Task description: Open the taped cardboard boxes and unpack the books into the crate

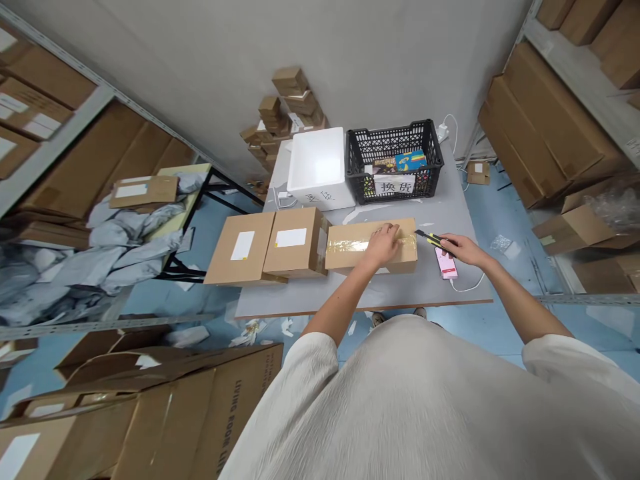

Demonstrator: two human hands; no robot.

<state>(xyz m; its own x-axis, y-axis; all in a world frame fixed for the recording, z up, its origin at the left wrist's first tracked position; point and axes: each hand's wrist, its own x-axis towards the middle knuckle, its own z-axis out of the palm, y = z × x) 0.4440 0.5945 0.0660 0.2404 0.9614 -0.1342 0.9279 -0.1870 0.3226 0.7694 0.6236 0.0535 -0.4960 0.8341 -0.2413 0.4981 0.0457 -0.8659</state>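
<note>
A long cardboard box (345, 248) with shiny tape along its top lies on the grey table (300, 303). My left hand (384, 244) rests on the top of this box, fingers spread over the tape. Gripped in my right hand (461, 249) is a yellow and black box cutter (431, 238), its tip close to the box's right end. Whether the tip touches the cardboard I cannot tell. Under and beside my right hand lies a phone (449, 268) with a lit screen and a white cable.
Two labelled cardboard boxes (291, 233) stand to the left. Behind are a white foam box (317, 163) and a black crate (393, 193) with packages inside. Shelves with cartons (547, 133) flank both sides; a large carton (200, 407) stands at lower left.
</note>
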